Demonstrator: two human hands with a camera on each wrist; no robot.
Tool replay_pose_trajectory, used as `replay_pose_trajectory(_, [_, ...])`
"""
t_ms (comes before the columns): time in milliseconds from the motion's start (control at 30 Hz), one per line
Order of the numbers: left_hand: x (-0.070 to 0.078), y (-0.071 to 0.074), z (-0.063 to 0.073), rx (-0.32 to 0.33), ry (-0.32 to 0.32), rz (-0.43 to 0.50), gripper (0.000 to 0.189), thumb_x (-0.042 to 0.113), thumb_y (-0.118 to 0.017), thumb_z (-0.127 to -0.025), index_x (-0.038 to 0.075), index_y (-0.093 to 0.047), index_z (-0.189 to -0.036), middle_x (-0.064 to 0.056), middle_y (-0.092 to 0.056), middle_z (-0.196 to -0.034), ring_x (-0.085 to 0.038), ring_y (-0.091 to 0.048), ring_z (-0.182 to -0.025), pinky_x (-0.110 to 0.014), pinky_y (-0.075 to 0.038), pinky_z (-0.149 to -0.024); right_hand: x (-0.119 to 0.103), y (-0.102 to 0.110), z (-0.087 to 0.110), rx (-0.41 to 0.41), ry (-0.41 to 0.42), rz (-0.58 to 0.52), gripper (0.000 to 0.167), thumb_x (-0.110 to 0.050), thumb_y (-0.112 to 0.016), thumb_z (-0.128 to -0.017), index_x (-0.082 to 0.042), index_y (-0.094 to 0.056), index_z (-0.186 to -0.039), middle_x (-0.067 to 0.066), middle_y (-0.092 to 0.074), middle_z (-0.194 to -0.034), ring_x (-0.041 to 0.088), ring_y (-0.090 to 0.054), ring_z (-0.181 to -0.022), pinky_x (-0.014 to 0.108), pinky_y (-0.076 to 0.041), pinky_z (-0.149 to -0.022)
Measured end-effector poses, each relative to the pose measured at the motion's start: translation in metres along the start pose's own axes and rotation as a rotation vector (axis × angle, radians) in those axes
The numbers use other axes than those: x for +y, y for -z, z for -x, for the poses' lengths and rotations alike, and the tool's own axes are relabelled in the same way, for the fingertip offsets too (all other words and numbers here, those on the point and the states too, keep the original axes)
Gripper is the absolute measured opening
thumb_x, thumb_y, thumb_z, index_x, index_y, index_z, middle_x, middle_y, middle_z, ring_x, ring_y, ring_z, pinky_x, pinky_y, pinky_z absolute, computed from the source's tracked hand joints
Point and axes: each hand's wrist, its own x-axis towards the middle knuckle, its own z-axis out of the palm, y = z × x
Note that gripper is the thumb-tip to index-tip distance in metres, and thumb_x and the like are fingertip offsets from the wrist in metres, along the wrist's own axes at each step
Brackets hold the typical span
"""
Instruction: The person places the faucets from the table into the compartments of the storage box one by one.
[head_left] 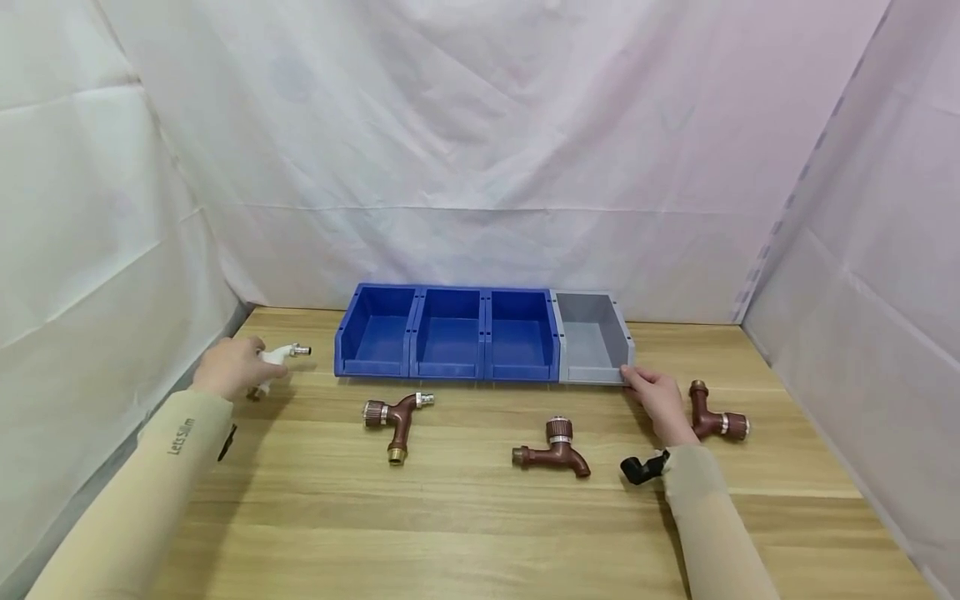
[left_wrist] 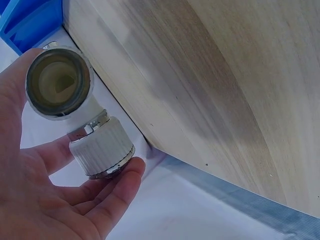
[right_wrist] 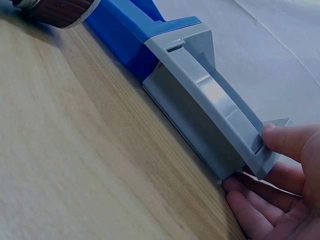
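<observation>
At the left of the head view, my left hand (head_left: 228, 367) holds a white tap (head_left: 277, 355) with a metal nozzle above the table. The left wrist view shows its round open end and ribbed white knob (left_wrist: 102, 147), with the thumb and fingers around it. My right hand (head_left: 660, 404) pinches the front right corner of the grey bin (head_left: 592, 375), thumb on the rim and fingers below. This bin stands at the right end of a row, against a blue bin (head_left: 521, 368).
Two more blue bins (head_left: 446, 369) continue the row leftward. On the wooden table (head_left: 450, 533) lie three brown taps: one with a metal nozzle (head_left: 401, 421), one near the middle (head_left: 555, 456), and one (head_left: 701, 417) beside my right hand. White cloth (head_left: 480, 150) hangs behind and at both sides.
</observation>
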Motion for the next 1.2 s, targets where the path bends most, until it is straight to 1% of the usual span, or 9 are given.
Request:
replay_pose_trajectory(133, [0.001,0.002,0.002,0.0,-0.003,-0.013,0.073,0.043,-0.072,-0.08,-0.015,-0.055,-0.121,-0.027,-0.062,-0.096,-0.039,-0.054,-0.081,-0.046,-0.042,-0.063,0.0,0.0,0.002,0.005,0.002,0.001,0.071,-0.045,-0.054,-0.097,0.007,-0.039,-0.143,0.024,-0.038,-0.146,0.03,-0.043,-0.128,0.037,-0.035,-0.104])
replay_pose_trajectory(300, [0.004,0.005,0.004,0.0,-0.024,-0.013,0.079,0.045,-0.072,-0.08,-0.018,-0.053,-0.123,-0.033,-0.061,-0.104,-0.043,-0.055,-0.085,-0.049,-0.043,-0.066,0.0,0.001,0.003,-0.01,0.018,0.014,0.074,-0.047,-0.053,-0.097,0.006,-0.036,-0.145,0.025,-0.034,-0.149,0.033,-0.041,-0.13,0.04,-0.033,-0.106])
replay_pose_trajectory(567, [0.005,0.008,0.002,-0.018,-0.02,-0.012,0.086,0.05,-0.071,-0.08,-0.019,-0.049,-0.126,-0.035,-0.059,-0.108,-0.045,-0.055,-0.088,-0.052,-0.043,-0.069,0.0,0.002,0.003,-0.008,0.015,0.01,0.074,-0.047,-0.054,-0.097,0.007,-0.036,-0.145,0.025,-0.035,-0.149,0.033,-0.041,-0.131,0.04,-0.032,-0.106])
replay_pose_trajectory(800, [0.004,0.01,0.002,-0.003,-0.017,-0.014,0.081,0.047,-0.069,-0.082,-0.018,-0.049,-0.127,-0.033,-0.06,-0.108,-0.043,-0.055,-0.087,-0.051,-0.043,-0.066,-0.002,0.0,0.004,0.001,0.018,0.015,0.073,-0.045,-0.054,-0.097,0.007,-0.036,-0.145,0.025,-0.034,-0.149,0.034,-0.041,-0.131,0.04,-0.032,-0.107])
replay_pose_trajectory(1000, [0.005,0.012,0.002,0.005,-0.021,-0.007,0.077,0.046,-0.07,-0.081,-0.017,-0.052,-0.124,-0.031,-0.061,-0.106,-0.041,-0.055,-0.084,-0.049,-0.043,-0.064,-0.002,-0.001,0.004,0.007,0.018,0.02,0.072,-0.044,-0.053,-0.098,0.008,-0.036,-0.145,0.026,-0.034,-0.149,0.034,-0.041,-0.131,0.041,-0.032,-0.107])
replay_pose_trajectory(1133, [0.005,0.012,0.001,0.006,-0.032,-0.001,0.075,0.044,-0.069,-0.082,-0.017,-0.053,-0.122,-0.032,-0.061,-0.106,-0.039,-0.057,-0.082,-0.049,-0.045,-0.064,-0.002,0.0,0.004,0.003,0.019,0.022,0.074,-0.045,-0.053,-0.098,0.008,-0.034,-0.145,0.026,-0.033,-0.149,0.035,-0.041,-0.131,0.041,-0.031,-0.107])
replay_pose_trajectory(1200, [0.004,0.012,-0.001,0.008,-0.036,-0.003,0.072,0.042,-0.069,-0.082,-0.017,-0.055,-0.12,-0.031,-0.062,-0.103,-0.037,-0.057,-0.079,-0.048,-0.045,-0.063,-0.002,0.0,0.004,-0.003,0.016,0.021,0.075,-0.046,-0.053,-0.097,0.008,-0.033,-0.146,0.026,-0.031,-0.15,0.035,-0.04,-0.132,0.041,-0.031,-0.108])
